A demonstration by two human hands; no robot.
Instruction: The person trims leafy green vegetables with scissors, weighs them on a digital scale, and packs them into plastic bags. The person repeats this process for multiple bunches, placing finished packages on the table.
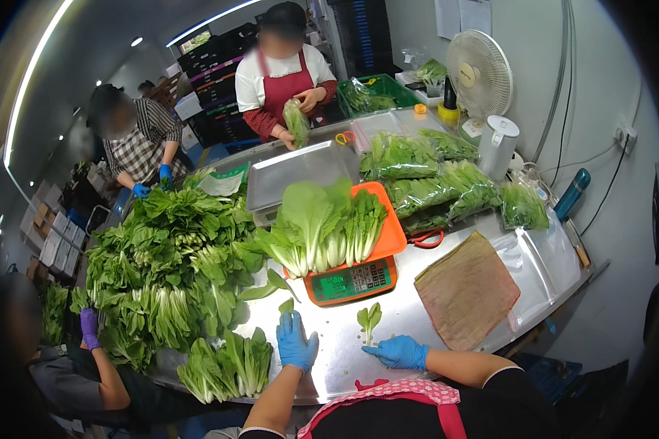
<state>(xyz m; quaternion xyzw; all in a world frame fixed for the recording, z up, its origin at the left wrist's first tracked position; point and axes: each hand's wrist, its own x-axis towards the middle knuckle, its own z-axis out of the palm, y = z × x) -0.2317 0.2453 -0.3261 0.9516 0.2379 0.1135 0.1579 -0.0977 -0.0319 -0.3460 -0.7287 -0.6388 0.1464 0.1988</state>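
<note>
My left hand (297,341), in a blue glove, lies palm down on the metal table (335,378); a small green leaf (286,305) shows at its fingertips. My right hand (398,352), also blue-gloved, has its fingertips at the base of a small leafy sprig (369,318); whether they grip it is unclear. Beyond both hands, an orange digital scale (351,280) carries an orange tray (391,214) with leafy greens (307,225) laid side by side. A bunch of greens (225,365) lies left of my left hand.
A large pile of greens (170,258) covers the left side. Bagged greens (439,181), red-handled scissors (428,240) and a folded cloth (469,293) are at right. Behind the scale sits a metal tray (299,170). Co-workers stand across and at left, one with a purple glove (89,329).
</note>
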